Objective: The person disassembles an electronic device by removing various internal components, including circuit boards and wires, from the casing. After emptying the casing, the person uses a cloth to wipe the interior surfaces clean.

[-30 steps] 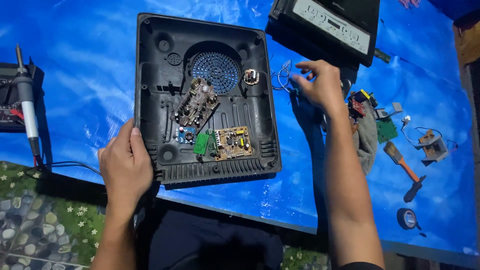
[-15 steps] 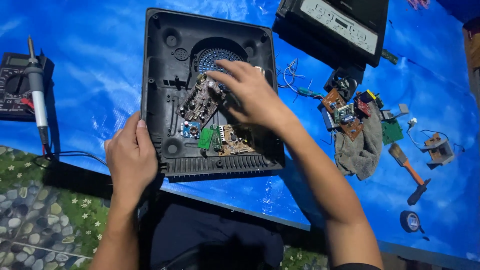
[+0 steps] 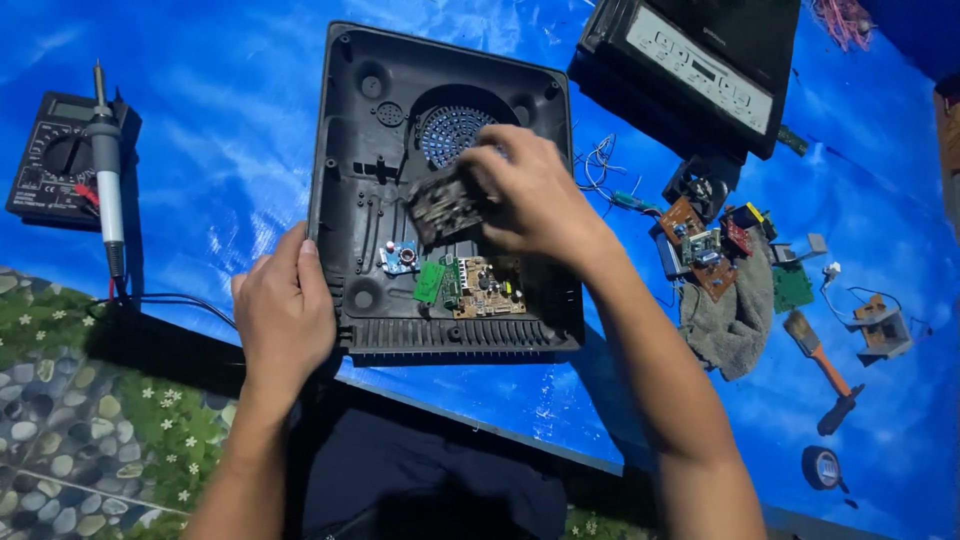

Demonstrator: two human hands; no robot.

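Left hand flat, fingers loosely spread on near-left edge of black plastic housing, steadying it. Right hand fingers pinched round dark circuit board, lifted inside housing above green board. Multimeter far left.

One black plastic housing lies open on the blue sheet, with two hands on it, the left hand and the right hand. One multimeter, one soldering iron, one control panel, one grey cloth, one brush, one tape roll. Three circuit boards sit inside the housing.
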